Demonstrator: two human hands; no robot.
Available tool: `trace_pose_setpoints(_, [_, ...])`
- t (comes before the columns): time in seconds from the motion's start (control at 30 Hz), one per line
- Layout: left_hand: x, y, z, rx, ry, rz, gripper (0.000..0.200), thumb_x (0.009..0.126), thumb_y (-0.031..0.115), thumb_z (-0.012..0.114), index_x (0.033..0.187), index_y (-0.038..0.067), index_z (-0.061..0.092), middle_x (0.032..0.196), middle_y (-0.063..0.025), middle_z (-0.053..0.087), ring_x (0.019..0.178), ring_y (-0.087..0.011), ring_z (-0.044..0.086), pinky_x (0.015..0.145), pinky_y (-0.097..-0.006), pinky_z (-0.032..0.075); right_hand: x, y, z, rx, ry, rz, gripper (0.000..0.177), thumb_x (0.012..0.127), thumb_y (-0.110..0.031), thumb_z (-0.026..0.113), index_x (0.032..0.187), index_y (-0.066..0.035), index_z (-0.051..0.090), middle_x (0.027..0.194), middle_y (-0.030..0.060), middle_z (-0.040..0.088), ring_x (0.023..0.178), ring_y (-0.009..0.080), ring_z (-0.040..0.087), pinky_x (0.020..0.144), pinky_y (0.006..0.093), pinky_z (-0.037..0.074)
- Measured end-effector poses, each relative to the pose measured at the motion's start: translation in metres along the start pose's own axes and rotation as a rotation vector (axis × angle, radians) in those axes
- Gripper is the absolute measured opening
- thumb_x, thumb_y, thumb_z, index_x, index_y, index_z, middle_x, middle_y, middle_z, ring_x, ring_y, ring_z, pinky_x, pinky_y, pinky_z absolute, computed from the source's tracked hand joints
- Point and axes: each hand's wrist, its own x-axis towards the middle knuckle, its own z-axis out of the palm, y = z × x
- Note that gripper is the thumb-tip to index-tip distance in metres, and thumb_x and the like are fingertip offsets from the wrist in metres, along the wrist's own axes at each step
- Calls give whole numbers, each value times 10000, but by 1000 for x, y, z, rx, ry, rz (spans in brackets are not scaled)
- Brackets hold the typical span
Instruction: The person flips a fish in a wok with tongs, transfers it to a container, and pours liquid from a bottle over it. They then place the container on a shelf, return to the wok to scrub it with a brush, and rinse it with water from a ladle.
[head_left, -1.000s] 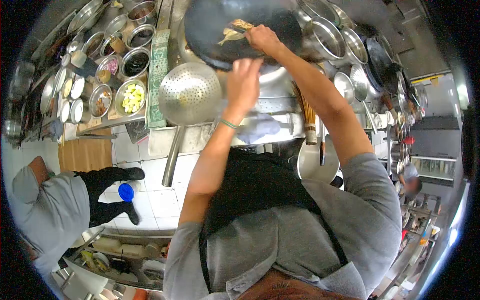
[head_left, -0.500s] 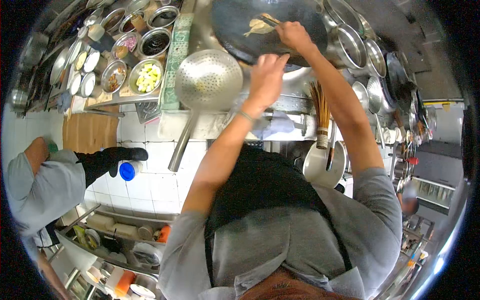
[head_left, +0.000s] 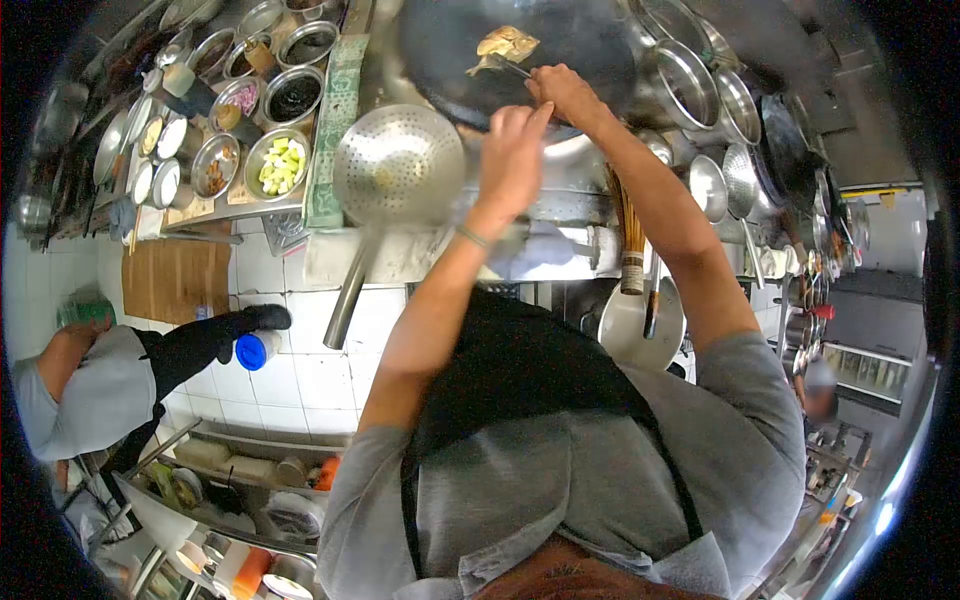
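A big dark wok (head_left: 440,60) fills the top middle, with a browned, flat piece of food (head_left: 507,44) in it. My right hand (head_left: 566,95) is wrapped round a thin dark utensil (head_left: 512,67) whose tip reaches the food's lower edge. Beside it, at the wok's near rim, my left hand (head_left: 512,160) has its fingers pressed together; whatever they grip is hidden. A perforated metal strainer (head_left: 400,165) lies left of my left hand, its handle jutting over the counter edge.
Bowls of ingredients, one with green pieces (head_left: 282,166), stand at the upper left. Steel bowls (head_left: 683,85) and ladles are on the right. A bamboo brush (head_left: 633,245) stands near a white pot (head_left: 640,330). Another person (head_left: 95,375) is at the far left.
The food now shows a browner face and lies above the utensil's tip, where the utensil had overlapped it. My right hand is slightly lower and further left. The view has shifted a little.
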Motion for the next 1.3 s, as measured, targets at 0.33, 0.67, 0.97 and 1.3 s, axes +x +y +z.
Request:
trace_pose_setpoints(0.33, [-2, 3, -6, -52, 15, 17, 592, 816, -7, 629, 1388, 46, 488, 1235, -175, 526, 1197, -377, 469, 1026, -447, 418, -20, 5, -23, -37, 45, 6, 313, 938, -281, 577, 907, 5, 702, 864, 262, 682, 849, 436, 676, 783, 512, 556])
trace_pose_setpoints(0.67, [1, 2, -2, -11, -6, 13, 594, 825, -12, 635, 1395, 48, 481, 1261, -181, 512, 1206, -375, 465, 1044, -448, 401, -18, 20, -2, 26, 94, -45, 312, 934, -274, 582, 874, 8, 701, 885, 285, 675, 870, 452, 670, 809, 514, 549])
trace_pose_setpoints(0.97, [-3, -8, -9, -99, -80, 13, 596, 878, 18, 609, 1446, 52, 431, 1374, -204, 475, 1326, -408, 396, 1111, -458, 352, -4, 34, -16, 0, 28, 75, 346, 951, -313, 557, 939, -6, 717, 937, 282, 678, 926, 442, 666, 852, 496, 545])
trace_pose_setpoints(1.3, [-5, -2, -14, -94, -129, -7, 603, 905, 39, 574, 1467, -7, 360, 1474, -221, 396, 1412, -447, 286, 1170, -472, 275, -2, 33, -8, 36, -1, 118, 319, 925, -287, 605, 886, 13, 705, 874, 283, 675, 891, 451, 666, 829, 526, 533])
